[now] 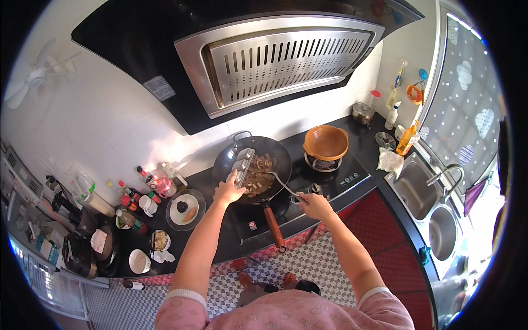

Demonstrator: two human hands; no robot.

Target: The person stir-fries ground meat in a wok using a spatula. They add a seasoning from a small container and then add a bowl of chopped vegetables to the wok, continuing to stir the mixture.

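Note:
My left hand (229, 191) grips a metal container with several compartments (243, 161), tilted over the left side of a dark wok (225, 154). In the wok, browned chopped food (259, 183) with paler pieces lies in a heap. My right hand (317, 207) is closed around the handle of a metal spatula or ladle (288, 188), and its head reaches into the food. The wok sits on the left side of the black hob, and its wooden handle (274, 225) points toward me between my forearms. What the container holds cannot be made out.
An orange-brown casserole (326, 142) stands on the right burner. A glass lid (175, 216), sauce bottles (130, 202) and a white cup (140, 261) line the left counter. The sink (418, 185) is at right, and a range hood (284, 66) hangs over the hob.

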